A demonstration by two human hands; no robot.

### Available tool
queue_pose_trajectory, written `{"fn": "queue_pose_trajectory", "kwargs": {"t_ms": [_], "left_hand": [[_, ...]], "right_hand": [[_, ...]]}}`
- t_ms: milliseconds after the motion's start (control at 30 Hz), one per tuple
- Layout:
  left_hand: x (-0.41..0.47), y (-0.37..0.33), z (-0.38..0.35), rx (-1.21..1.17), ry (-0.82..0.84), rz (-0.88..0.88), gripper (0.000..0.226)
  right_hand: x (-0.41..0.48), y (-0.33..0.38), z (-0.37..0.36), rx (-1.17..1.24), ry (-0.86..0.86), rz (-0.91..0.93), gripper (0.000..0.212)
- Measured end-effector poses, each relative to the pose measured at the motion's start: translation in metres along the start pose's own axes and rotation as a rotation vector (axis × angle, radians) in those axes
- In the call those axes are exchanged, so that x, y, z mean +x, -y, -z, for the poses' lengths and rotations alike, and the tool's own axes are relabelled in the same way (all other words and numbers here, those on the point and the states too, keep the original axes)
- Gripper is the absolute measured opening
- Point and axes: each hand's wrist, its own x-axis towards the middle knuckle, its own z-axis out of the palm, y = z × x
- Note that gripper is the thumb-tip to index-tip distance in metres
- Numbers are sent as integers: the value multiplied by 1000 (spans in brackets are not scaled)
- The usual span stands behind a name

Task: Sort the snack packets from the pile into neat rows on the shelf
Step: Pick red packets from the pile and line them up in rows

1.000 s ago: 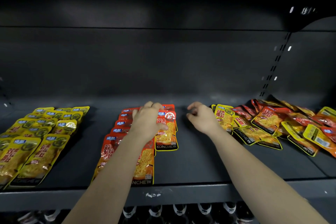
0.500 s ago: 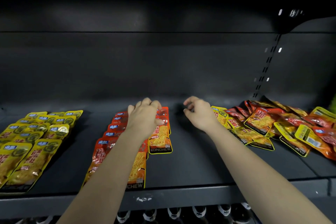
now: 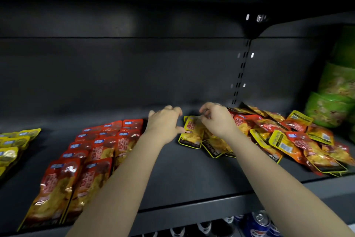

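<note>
A jumbled pile of red and yellow snack packets (image 3: 288, 140) lies on the right of the dark shelf (image 3: 192, 206). At its left edge lies a yellow packet (image 3: 192, 134). My right hand (image 3: 217, 119) curls its fingers over that packet's top edge and pinches it. My left hand (image 3: 165, 121) hovers just left of it with loosely curled fingers, the thumb at the packet's left edge, holding nothing. Two rows of red packets (image 3: 99, 152) run front to back on the left-middle of the shelf. Rows of yellow packets (image 3: 11, 146) lie at the far left, partly cut off.
Stacked green bowls (image 3: 334, 90) stand at the far right beside the pile. Blue cans (image 3: 257, 223) and bottle tops show on the level below. Bare shelf lies between the red rows and the pile. An upper shelf overhangs closely.
My left hand has lifted off the red rows and moved right to the pile's edge. My right hand has closed on the yellow packet. The view has swung to the right.
</note>
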Motion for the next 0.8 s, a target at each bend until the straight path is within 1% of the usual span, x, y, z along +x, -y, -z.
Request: {"fn": "queue_pose_trajectory", "kwargs": {"t_ms": [67,200,367,467,567,667,733,800], "left_hand": [[10,-14,-5,-13,15,3,53],[23,-36,-21,-14,38,48,51],[22,-46,-33,-1,72,139,69],[22,-43,-30,-94,4,213,78],[20,-37,-25,-261,-166,259,73],[16,-30,-22,-483,-294,243,68],[15,-26,-22,-675,-336,232,59],[15,-25,-21,-944,-364,224,41]], "right_hand": [[0,-13,6,-11,-5,-8,18],[0,-35,12,-10,-40,2,17],[-5,-46,11,54,-87,28,14],[-7,-46,7,111,-115,49,11],[-8,-43,7,175,-105,63,11],[-7,-40,5,264,-92,66,14],[-8,-37,5,370,-39,27,20],[-9,-33,6,506,50,17,27]]}}
